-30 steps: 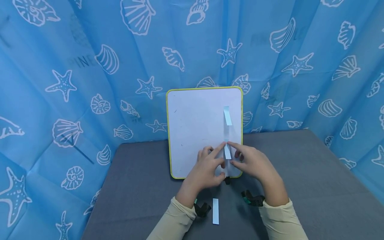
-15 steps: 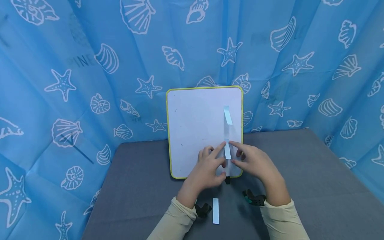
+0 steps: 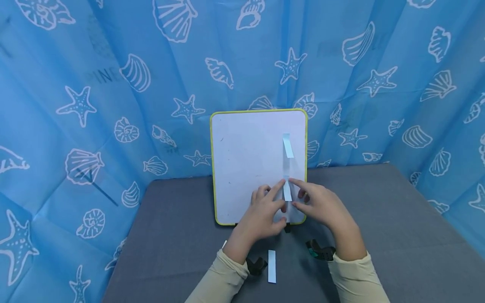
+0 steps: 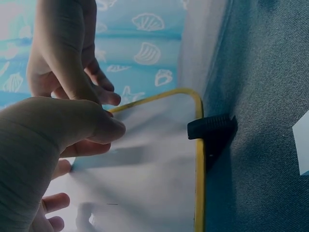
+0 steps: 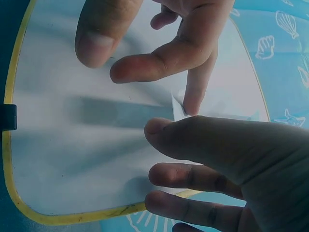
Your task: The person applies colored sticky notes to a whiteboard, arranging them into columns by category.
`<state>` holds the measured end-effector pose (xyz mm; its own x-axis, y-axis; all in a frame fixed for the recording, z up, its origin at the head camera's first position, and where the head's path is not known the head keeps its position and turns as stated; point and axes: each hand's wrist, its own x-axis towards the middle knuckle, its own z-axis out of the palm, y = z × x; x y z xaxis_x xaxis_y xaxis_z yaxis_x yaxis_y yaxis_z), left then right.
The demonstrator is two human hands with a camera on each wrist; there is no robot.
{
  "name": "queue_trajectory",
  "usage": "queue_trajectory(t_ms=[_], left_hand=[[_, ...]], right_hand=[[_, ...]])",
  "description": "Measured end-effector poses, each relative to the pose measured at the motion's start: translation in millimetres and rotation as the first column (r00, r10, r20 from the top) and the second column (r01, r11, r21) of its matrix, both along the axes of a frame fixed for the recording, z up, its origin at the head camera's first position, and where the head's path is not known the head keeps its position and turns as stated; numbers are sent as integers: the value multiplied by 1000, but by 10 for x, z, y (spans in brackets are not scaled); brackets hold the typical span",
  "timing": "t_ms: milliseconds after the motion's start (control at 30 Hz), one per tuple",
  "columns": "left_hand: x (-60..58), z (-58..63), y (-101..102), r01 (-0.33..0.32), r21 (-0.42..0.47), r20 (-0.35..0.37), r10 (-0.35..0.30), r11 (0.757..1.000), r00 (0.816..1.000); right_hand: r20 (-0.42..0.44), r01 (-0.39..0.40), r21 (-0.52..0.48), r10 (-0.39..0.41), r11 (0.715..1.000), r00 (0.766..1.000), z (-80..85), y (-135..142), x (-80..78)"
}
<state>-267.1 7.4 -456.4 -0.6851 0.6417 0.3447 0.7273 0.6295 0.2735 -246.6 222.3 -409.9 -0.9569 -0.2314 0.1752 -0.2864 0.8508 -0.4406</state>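
A whiteboard with a yellow rim leans upright at the curtain. Two pale-blue paper strips hang on its right side, an upper strip and a lower strip, their lower ends standing off the board. My left hand reaches up with its index fingertip at the lower strip's upper left edge. From the right, my right hand touches the opposite edge with its index fingertip. Thumbs and other fingers are spread away from the paper. In the right wrist view, part of the strip shows between the hands.
A third pale strip lies on the grey cloth-covered table, between the forearms. Black feet, one foot seen up close, clasp the board's bottom edge. Behind stands a blue curtain with shell prints.
My right index fingertip has shifted slightly right, away from the left one, along the top of the lower strip. The left hand stays almost still.
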Motion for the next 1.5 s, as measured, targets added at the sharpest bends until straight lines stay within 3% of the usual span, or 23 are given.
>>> queue_trajectory(t_ms=[633, 1067, 1367, 1500], left_hand=[[203, 19, -173, -43, 23, 33, 42, 999, 999], [344, 59, -334, -43, 30, -10, 44, 999, 999], [481, 307, -588, -114, 0, 25, 114, 993, 993], [517, 356, -701, -135, 1, 21, 135, 991, 991]], right_hand=[[-29, -25, -1, 25, 1000, 999, 66, -112, 138], [-62, -49, 10, 50, 999, 997, 24, -192, 281], [-107, -115, -41, 111, 992, 988, 105, -353, 389], [-111, -146, -46, 140, 988, 984, 141, -447, 419]])
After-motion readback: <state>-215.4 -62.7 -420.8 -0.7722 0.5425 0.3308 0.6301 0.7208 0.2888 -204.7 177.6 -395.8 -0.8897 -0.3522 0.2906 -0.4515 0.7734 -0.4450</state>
